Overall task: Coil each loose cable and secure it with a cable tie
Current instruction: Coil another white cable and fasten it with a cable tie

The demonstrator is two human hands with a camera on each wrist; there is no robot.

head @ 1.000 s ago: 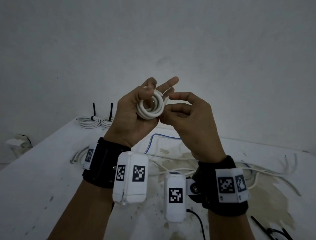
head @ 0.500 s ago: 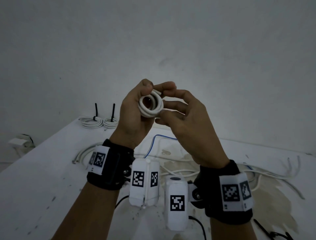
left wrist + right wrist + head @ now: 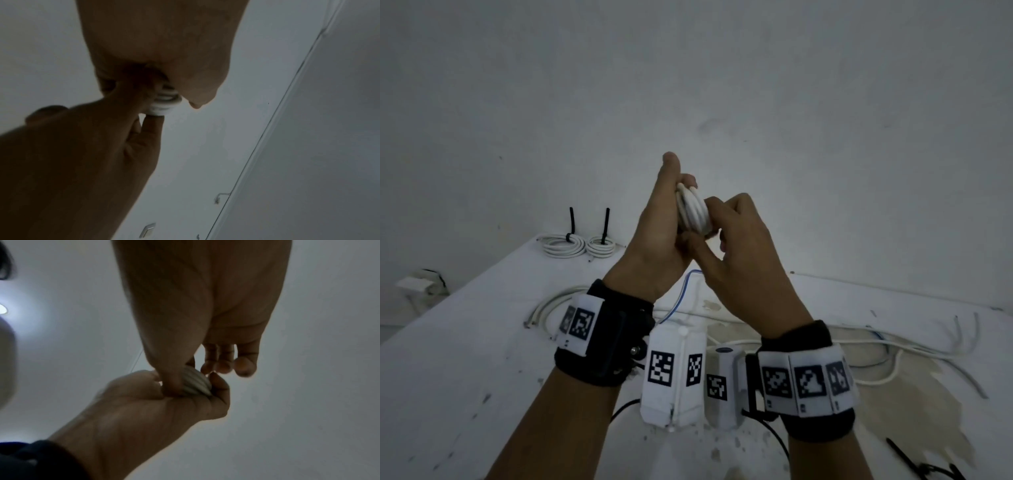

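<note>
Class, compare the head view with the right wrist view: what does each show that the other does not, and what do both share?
Only the head view shows the table, two tied coils at its far edge, loose cables and spare black ties. Only the right wrist view shows a ceiling light and the right hand's curled fingertips from below. Both show the white coil held between the left hand and right hand.

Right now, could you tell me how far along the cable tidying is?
Done: two tied coils sit at the table's far edge. In hand: the left hand and right hand hold a white coil, no tie visible. Left: loose cables on the table; spare ties nearby.
</note>
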